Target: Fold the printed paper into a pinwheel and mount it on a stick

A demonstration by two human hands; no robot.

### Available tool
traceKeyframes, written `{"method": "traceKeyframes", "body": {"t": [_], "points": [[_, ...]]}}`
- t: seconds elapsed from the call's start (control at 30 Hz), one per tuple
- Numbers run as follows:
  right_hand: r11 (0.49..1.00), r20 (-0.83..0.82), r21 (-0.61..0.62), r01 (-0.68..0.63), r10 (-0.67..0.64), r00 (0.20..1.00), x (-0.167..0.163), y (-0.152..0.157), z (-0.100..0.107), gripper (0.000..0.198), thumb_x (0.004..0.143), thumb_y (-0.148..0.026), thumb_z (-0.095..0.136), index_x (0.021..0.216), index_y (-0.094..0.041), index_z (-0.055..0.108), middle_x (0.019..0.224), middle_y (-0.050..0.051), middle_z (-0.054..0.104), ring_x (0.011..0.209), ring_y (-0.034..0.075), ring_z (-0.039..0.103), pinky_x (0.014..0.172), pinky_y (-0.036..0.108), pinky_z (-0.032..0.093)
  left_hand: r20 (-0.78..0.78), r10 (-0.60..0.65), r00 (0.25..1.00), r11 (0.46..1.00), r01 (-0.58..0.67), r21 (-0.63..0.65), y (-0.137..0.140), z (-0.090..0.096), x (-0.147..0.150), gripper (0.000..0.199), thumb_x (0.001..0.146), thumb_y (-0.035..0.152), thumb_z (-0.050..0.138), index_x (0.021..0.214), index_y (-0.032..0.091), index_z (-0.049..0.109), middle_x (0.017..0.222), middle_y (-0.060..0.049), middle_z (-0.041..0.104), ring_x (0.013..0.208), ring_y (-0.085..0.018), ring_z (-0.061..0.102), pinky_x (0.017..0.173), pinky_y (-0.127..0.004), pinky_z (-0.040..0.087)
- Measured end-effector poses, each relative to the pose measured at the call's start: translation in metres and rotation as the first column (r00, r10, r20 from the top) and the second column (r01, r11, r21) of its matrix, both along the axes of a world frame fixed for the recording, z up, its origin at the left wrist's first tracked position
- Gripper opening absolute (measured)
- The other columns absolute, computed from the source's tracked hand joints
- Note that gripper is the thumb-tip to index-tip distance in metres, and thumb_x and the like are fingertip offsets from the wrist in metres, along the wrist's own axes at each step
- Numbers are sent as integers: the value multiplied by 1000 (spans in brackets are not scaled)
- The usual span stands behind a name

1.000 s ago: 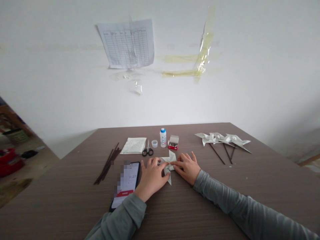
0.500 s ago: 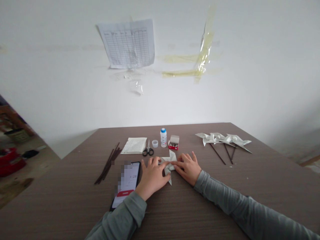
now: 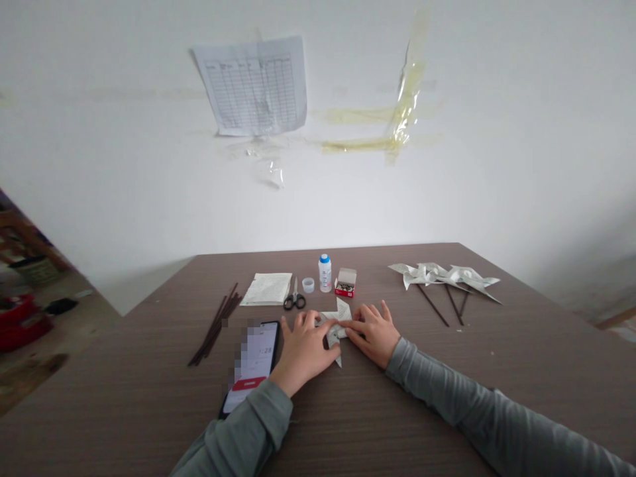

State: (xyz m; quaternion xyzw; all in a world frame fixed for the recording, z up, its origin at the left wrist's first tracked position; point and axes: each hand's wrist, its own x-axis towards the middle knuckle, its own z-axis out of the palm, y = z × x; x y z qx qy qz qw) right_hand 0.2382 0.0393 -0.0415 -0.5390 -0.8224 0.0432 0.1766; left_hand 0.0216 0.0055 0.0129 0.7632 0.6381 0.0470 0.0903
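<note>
A folded paper pinwheel (image 3: 342,310) with printed text lies on the table in front of me, its middle partly hidden under my fingers. My left hand (image 3: 308,344) holds it down from the left, index finger at the centre and thumb on the lower blade. From the right, my right hand (image 3: 372,332) presses the centre with its index fingertip, thumb and fingers bent beside it. The two index fingertips meet there. Just beyond stand a small red box of pins (image 3: 345,285), a white glue bottle (image 3: 324,275) with a blue top, and a clear small cup (image 3: 308,285).
Black-handled scissors (image 3: 295,299) lie beside a stack of paper squares (image 3: 266,289). Several dark sticks (image 3: 214,330) rest at the left, near a phone (image 3: 253,364) by my left forearm. Finished pinwheels on sticks (image 3: 442,275) lie at the back right. A wall (image 3: 149,179) bounds the table's far edge.
</note>
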Motion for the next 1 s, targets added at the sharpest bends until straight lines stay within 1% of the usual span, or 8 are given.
{"method": "traceKeyframes", "body": {"t": [0.17,0.27,0.37,0.53,0.67,0.77,0.87,1.0], "points": [[999,-4,22,-24,24,1000,3,3,-7,38,126,-30,73,143,-47,102,132,8,87,136,34,81,150,91,43,17,9,1000,1000,-9,1,-1,0,1,63,113,37,80,176,42,86,179,-16,78,180,-52,61,157,-96,29],[999,-2,22,-30,31,1000,4,5,-9,36,126,-32,74,144,-47,101,133,8,87,135,34,81,147,94,45,18,16,1000,1000,-16,0,-3,1,2,62,114,36,81,175,41,86,181,-15,78,180,-51,61,157,-95,31],[1000,-5,16,-23,23,1000,4,6,-10,36,127,-33,73,144,-47,101,133,9,87,136,34,80,148,93,44,20,7,1000,1000,-7,-1,-4,3,1,59,114,35,82,172,41,88,180,-15,79,180,-51,61,156,-95,32],[1000,-27,6,-20,20,999,4,5,-8,36,126,-30,75,145,-47,101,133,9,88,136,36,82,149,95,42,19,-1,1000,1000,1,-9,-4,4,0,59,115,34,83,174,40,88,182,-16,78,180,-52,62,156,-97,31],[1000,-61,15,-23,24,998,6,3,-4,32,126,-30,78,138,-43,103,128,8,89,133,35,83,151,92,41,22,0,1000,1000,0,-8,-4,3,-1,61,115,34,84,175,40,86,183,-16,78,181,-52,61,156,-97,31],[1000,-65,-6,-26,25,998,6,2,-1,30,126,-30,77,136,-39,104,131,9,89,135,35,82,152,92,38,28,-1,1000,1000,0,10,-4,1,-1,62,114,34,86,176,41,86,182,-16,79,180,-52,62,156,-96,33],[999,-60,-43,-7,5,998,5,2,0,33,126,-29,75,138,-41,103,135,10,89,140,37,82,153,92,36,29,-13,999,1000,13,13,-4,-2,-2,58,115,34,87,172,41,89,183,-16,79,181,-52,62,155,-97,33],[999,-56,-43,-11,9,998,5,3,0,34,125,-30,75,137,-43,103,134,9,88,138,36,81,152,92,37,29,-19,999,1000,19,11,-4,-3,-3,55,116,33,87,170,40,91,185,-17,77,182,-53,61,154,-99,33]]}}
